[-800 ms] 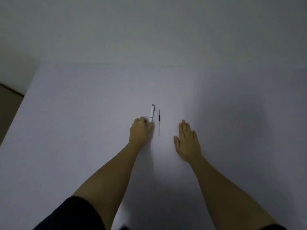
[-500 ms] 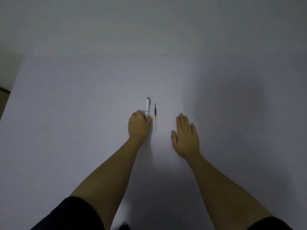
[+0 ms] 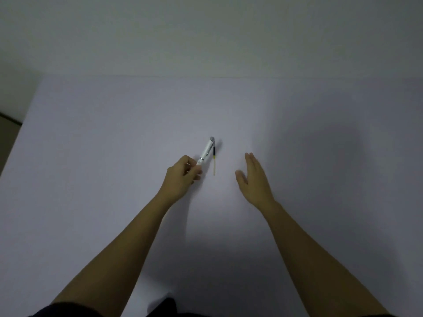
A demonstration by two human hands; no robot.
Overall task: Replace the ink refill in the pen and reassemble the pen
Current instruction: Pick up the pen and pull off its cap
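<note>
Your left hand (image 3: 183, 177) pinches the white plastic pen (image 3: 206, 153); bring your empty, open right hand (image 3: 254, 179) to its barrel, clear of the thin yellow-and-black refill (image 3: 214, 163) beside it.

pen (image 3: 206, 151): near end hidden inside left hand (image 3: 180, 177) | ink refill (image 3: 214, 163): tip too small to tell | both upper arms cut off by bottom edge

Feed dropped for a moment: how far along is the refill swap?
Barely begun. Done: nothing visible. In hand: left hand grips the white barrelled pen, apparently assembled, tilted above the white table. Right hand is open, empty. Left: open pen, insert the thin yellow-and-black refill lying alongside, reassemble.
</note>
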